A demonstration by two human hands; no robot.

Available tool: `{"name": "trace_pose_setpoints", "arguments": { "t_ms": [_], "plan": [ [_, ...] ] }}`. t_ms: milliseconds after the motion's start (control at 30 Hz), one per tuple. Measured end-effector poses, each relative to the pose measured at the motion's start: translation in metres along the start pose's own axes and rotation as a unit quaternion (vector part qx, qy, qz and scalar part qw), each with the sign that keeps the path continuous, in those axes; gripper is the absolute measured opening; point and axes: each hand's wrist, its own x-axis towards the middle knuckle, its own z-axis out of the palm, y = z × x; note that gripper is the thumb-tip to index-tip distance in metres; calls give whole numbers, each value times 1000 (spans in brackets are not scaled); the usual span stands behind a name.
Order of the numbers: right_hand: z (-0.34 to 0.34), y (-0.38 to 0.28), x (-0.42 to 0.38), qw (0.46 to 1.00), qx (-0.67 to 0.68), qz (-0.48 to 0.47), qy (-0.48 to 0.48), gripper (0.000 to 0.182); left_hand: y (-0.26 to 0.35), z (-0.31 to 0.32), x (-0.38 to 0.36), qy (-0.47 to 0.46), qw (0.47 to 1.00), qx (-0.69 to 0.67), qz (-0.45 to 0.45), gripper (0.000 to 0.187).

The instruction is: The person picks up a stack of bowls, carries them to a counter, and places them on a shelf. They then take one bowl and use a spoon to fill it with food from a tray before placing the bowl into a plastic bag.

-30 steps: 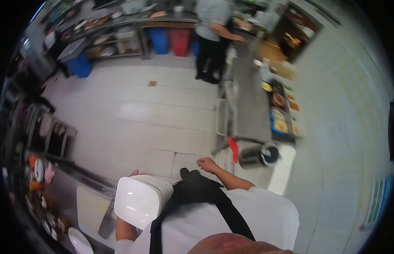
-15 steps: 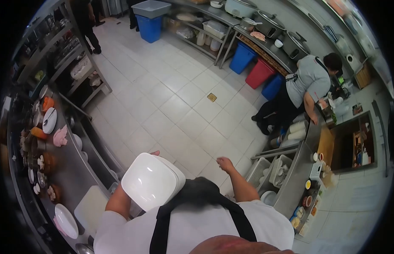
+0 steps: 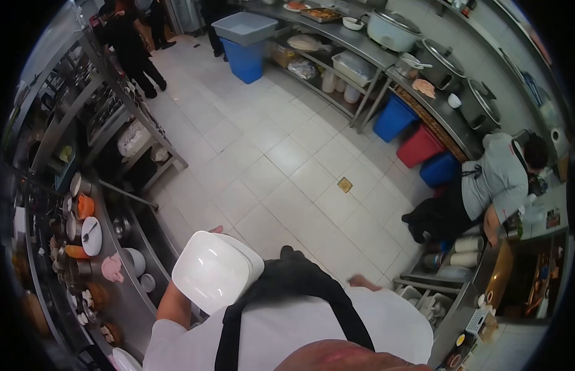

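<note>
A stack of white square bowls (image 3: 208,271) rests against my left forearm and chest. My left hand (image 3: 218,230) is closed on its far side, and only some fingers show past the rim. The top bowl has nothing in it. My right hand (image 3: 365,282) hangs low by my right side, over the floor tiles. It is smeared by motion, so its fingers cannot be made out, and no object shows in it.
To the left runs a steel counter (image 3: 128,294) with a pink cloth (image 3: 112,267), a white plate (image 3: 91,236) and containers. At right a co-worker (image 3: 494,185) leans over a counter. Blue bins (image 3: 394,117) and a red bin (image 3: 419,145) stand below the far counter. Other people (image 3: 134,52) stand at the back left.
My view has moved forward along the aisle and turned left. The bowls stay in my left hand. My right hand has swung back toward my body.
</note>
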Motion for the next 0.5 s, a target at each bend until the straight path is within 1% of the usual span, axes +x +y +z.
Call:
{"name": "trace_pose_setpoints", "arguments": {
  "t_ms": [67,100,133,167,200,233,267,300,367,433,500],
  "plan": [
    [-101,-93,55,997,-23,62,37,33,30,-3,19,19,1000,-14,16,39],
    [-153,-138,88,981,-116,-93,123,53,45,-6,29,29,999,-21,24,39],
    [-200,-186,120,967,-136,-134,171,49,60,-10,41,35,998,-30,31,39],
    [-246,-239,145,939,-176,-193,222,47,74,-13,52,41,998,-36,37,39],
    [-285,-294,160,910,-146,-245,303,40,88,-18,64,46,997,-42,42,39],
    [-325,-345,172,893,-154,-296,301,37,104,-22,79,50,996,-49,47,39],
    [-359,-402,140,906,26,-297,300,36,119,-28,94,54,996,-53,50,39],
    [-381,-444,156,870,97,-356,327,38,137,-33,110,54,995,-60,54,39],
    [-410,-521,149,857,204,-389,269,38,173,-41,140,48,995,-74,56,39],
    [-422,-568,127,859,195,-432,193,39,208,-47,170,47,994,-80,60,39],
    [-423,-581,130,871,150,-450,128,35,244,-51,200,45,994,-80,59,39]
  ]
}}
